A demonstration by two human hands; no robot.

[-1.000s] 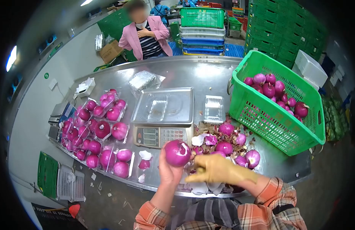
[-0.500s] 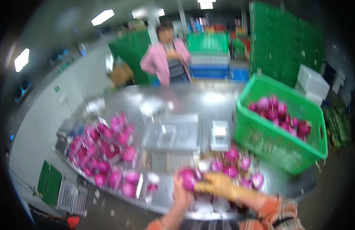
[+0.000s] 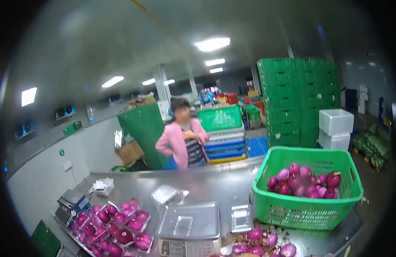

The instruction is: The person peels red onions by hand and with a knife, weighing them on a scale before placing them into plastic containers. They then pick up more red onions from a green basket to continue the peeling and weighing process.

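My left hand is out of view. Only a tan sliver of what looks like my gloved right hand [image 3: 249, 255] shows at the bottom edge, its fingers hidden, close to loose purple onions [image 3: 255, 234] lying among dry peelings. A scale [image 3: 189, 220] with a flat metal plate stands left of them, with a clear plastic tray [image 3: 183, 225] on it. Another clear tray [image 3: 241, 218] sits right of the scale. Purple onions packed in clear trays [image 3: 123, 235] fill the left of the metal table [image 3: 232, 182].
A green crate [image 3: 307, 216] with purple onions inside stands at the table's right. Across the table is a person in a pink jacket [image 3: 176, 143]. Stacked green crates [image 3: 283, 103], white foam boxes [image 3: 336, 122] and a cardboard box [image 3: 130, 152] are behind.
The view has tilted upward, so the table sits lower in it. My left hand and the onion held between my hands have dropped out of view, with most of my right hand.
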